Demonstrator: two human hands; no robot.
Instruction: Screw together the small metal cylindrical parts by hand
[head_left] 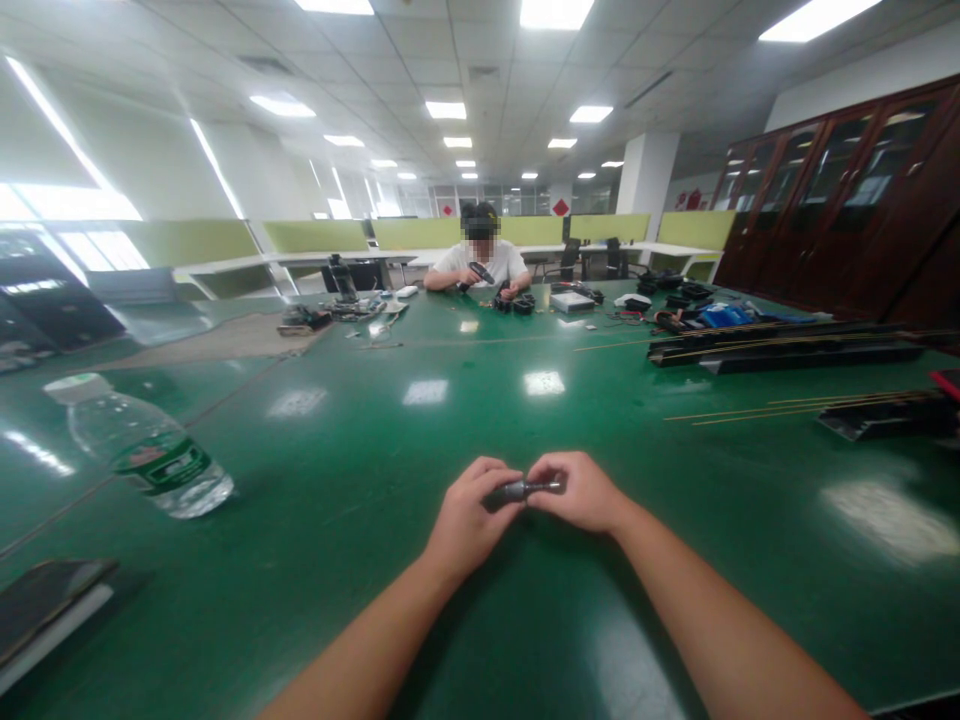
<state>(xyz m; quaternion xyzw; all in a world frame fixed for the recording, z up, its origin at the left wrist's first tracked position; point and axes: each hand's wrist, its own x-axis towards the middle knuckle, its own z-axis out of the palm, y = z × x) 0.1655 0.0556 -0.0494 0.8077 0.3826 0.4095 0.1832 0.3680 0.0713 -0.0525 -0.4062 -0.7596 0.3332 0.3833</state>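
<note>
A small dark cylindrical tool (513, 491) with a thinner metal shaft is held level above the green table (360, 580). My left hand (474, 508) is closed around its thicker body, thumb below and fingers above. At the other end, my right hand (581, 490) pinches the thin shaft between thumb and fingers. Both hands are close together, nearly touching. Part of the tool is hidden by the fingers, and its exact kind cannot be made out.
A clear water bottle (157, 455) stands at left, above a dark notebook-like object (49, 605). Black rails (780, 348) and thin rods (750, 408) lie at right. Across the table a person (477, 262) handles dark parts, with loose equipment (574, 300) nearby.
</note>
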